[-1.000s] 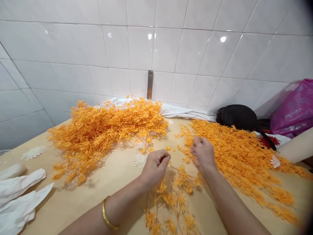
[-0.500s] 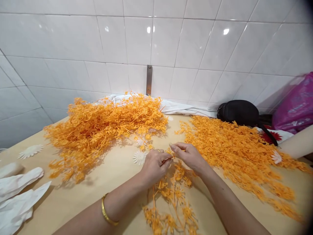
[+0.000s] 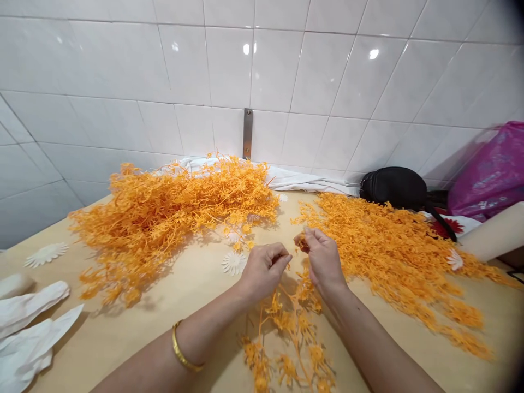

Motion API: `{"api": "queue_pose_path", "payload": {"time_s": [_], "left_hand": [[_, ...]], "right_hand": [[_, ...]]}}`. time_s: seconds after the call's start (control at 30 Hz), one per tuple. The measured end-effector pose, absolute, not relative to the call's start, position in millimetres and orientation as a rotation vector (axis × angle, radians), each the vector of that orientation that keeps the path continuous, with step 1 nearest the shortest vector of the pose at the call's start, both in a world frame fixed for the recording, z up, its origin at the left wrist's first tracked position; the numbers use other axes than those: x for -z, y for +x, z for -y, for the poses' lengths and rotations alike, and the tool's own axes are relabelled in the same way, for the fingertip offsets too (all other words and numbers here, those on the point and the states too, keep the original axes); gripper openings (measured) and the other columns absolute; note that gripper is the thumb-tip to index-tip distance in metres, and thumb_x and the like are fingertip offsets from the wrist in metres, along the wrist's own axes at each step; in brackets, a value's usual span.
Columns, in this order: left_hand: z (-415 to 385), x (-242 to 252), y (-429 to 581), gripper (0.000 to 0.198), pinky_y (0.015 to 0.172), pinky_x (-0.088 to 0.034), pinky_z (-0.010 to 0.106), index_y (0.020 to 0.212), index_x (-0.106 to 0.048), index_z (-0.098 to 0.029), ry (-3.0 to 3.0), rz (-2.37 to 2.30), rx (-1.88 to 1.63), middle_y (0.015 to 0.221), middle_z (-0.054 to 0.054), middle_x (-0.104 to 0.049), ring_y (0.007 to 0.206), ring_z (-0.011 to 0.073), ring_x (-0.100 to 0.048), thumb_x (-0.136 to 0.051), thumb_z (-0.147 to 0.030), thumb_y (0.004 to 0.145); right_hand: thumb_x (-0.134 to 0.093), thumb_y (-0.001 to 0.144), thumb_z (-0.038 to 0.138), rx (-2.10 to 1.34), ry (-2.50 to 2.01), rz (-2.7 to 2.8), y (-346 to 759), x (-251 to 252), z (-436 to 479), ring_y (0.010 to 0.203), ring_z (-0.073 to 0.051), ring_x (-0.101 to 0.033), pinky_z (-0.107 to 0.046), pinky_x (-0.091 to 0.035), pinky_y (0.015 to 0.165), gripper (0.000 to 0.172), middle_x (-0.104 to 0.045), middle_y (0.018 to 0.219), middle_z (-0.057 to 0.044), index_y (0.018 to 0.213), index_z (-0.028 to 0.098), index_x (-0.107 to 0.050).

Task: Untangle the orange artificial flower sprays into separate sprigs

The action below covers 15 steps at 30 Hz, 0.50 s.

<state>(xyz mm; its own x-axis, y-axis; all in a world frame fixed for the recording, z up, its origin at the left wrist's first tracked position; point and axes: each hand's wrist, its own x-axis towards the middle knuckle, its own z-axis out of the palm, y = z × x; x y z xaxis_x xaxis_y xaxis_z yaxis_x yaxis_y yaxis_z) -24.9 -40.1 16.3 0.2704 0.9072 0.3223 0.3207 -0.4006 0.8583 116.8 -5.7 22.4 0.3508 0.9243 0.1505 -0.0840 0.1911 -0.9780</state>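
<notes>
An orange artificial flower spray (image 3: 292, 322) hangs from between my hands toward the front of the table, its lower branches spreading out beneath my wrists. My left hand (image 3: 264, 270) is closed in a pinch on the upper part of this spray. Slightly to the right and higher, my right hand (image 3: 321, 256) has its fingers closed around a small orange blossom (image 3: 302, 240). Whether that blossom is joined to the spray is hidden by the fingers. A white petal disc (image 3: 234, 263) lies flat just left of my left hand.
A tangled heap of orange sprays (image 3: 176, 213) fills the back left. Flatter orange sprays (image 3: 388, 256) cover the right side. Behind them are a black pouch (image 3: 393, 188) and a purple bag (image 3: 489, 174). White gloves (image 3: 30, 316) lie at the left edge, against a tiled wall behind.
My right hand has turned and its fingers have closed on an orange blossom, a little apart from the left. The left hand stays pinched, shifted slightly. The view has moved a little.
</notes>
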Motion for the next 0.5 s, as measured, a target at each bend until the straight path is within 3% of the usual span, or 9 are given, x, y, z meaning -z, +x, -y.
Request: {"api": "queue_pose_path", "payload": {"time_s": [0.13, 0.2, 0.27, 0.37, 0.43, 0.5], "left_hand": [[40.4, -12.2, -33.2, 0.020, 0.048, -0.026, 0.021, 0.054, -0.049, -0.015, 1.585, -1.056, -1.116, 0.048, -0.004, -0.039, 0.048, 0.0070, -0.034, -0.051, -0.025, 0.070], [36.3, -9.0, -37.3, 0.017, 0.049, -0.028, 0.020, 0.059, -0.052, -0.014, 1.353, -1.019, -1.144, 0.050, -0.003, -0.043, 0.049, 0.0072, -0.038, -0.054, -0.027, 0.069], [31.4, -6.8, -40.3, 0.014, 0.050, -0.031, 0.020, 0.065, -0.055, -0.014, 1.153, -0.964, -1.156, 0.053, -0.002, -0.047, 0.051, 0.0078, -0.043, -0.057, -0.028, 0.068], [26.8, -4.8, -42.6, 0.013, 0.054, -0.035, 0.020, 0.071, -0.056, -0.014, 0.961, -0.878, -1.139, 0.054, -0.001, -0.051, 0.053, 0.0083, -0.048, -0.061, -0.025, 0.065], [26.4, -4.0, -42.8, 0.012, 0.055, -0.036, 0.020, 0.072, -0.055, -0.015, 0.915, -0.840, -1.135, 0.054, 0.000, -0.053, 0.054, 0.0082, -0.049, -0.062, -0.023, 0.065], [27.1, -3.4, -42.4, 0.011, 0.057, -0.037, 0.020, 0.072, -0.055, -0.015, 0.913, -0.802, -1.137, 0.055, 0.000, -0.054, 0.054, 0.0080, -0.050, -0.061, -0.022, 0.066]], "right_hand": [[-0.047, 0.070, 0.039, -0.572, -1.273, 0.739, 151.8, -24.7, -6.8, 0.052, -0.012, -0.046, -0.026, -0.037, 0.053, 0.020, -0.046, 0.056, 0.002, 0.062, 0.021, -0.045], [-0.051, 0.067, 0.033, -0.379, -1.368, 0.962, 161.3, -24.4, -7.9, 0.062, -0.014, -0.049, -0.029, -0.039, 0.060, 0.015, -0.050, 0.071, -0.001, 0.075, 0.021, -0.052], [-0.052, 0.065, 0.028, -0.144, -1.467, 1.214, 160.5, -24.6, -4.6, 0.078, -0.019, -0.049, -0.036, -0.038, 0.071, 0.023, -0.050, 0.089, -0.007, 0.086, 0.021, -0.057], [-0.048, 0.070, 0.027, 0.095, -1.497, 1.418, 146.7, -27.3, 5.2, 0.094, -0.025, -0.044, -0.042, -0.031, 0.081, 0.021, -0.051, 0.097, -0.010, 0.085, 0.020, -0.060], [-0.045, 0.075, 0.030, -0.039, -1.435, 1.511, 134.5, -28.9, 12.5, 0.089, -0.024, -0.047, -0.039, -0.033, 0.078, 0.020, -0.055, 0.088, -0.009, 0.081, 0.019, -0.060], [-0.045, 0.077, 0.035, -0.422, -1.341, 1.593, 122.5, -28.7, 19.4, 0.079, -0.021, -0.051, -0.034, -0.038, 0.069, 0.022, -0.058, 0.080, -0.007, 0.081, 0.019, -0.060]]}}
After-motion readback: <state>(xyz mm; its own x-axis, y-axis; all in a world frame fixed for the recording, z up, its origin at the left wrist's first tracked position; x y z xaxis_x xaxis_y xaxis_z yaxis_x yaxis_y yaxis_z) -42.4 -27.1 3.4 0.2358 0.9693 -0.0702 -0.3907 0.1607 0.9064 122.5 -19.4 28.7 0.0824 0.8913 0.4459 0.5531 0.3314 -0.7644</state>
